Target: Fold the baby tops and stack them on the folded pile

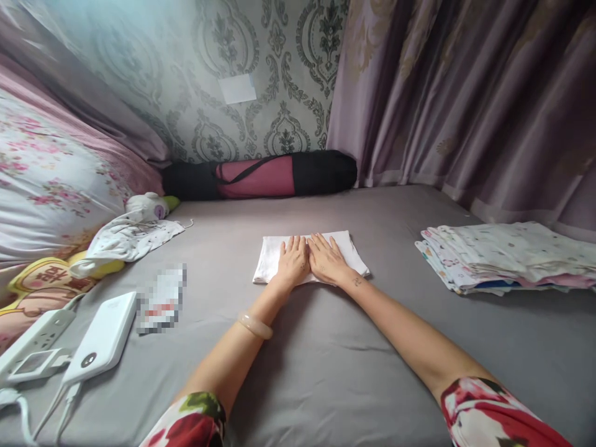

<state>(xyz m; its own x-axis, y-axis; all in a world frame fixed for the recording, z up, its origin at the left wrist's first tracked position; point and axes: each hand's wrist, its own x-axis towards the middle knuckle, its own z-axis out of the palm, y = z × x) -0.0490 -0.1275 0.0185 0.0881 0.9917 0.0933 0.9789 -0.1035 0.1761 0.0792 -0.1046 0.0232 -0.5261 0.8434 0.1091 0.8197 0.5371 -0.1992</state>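
Note:
A folded white cloth (270, 254) lies on the grey bed sheet (326, 360), straight in front of me. My left hand (294, 261) rests palm down on the middle of it, fingers stretched forward. Beside it, my right hand (326, 257) is also flat on the cloth, its fingers angled toward the left hand so that the two nearly meet. Neither hand grips anything. The part of the cloth under both palms is hidden.
To the right sits a stack of folded patterned cloths (512, 251). On the left are a white power bank (105, 335) with cables, a power strip (40, 338), a blurred packet (162, 301) and a crumpled spotted cloth (135, 239). A long black-and-maroon bag (261, 177) lies against the wall.

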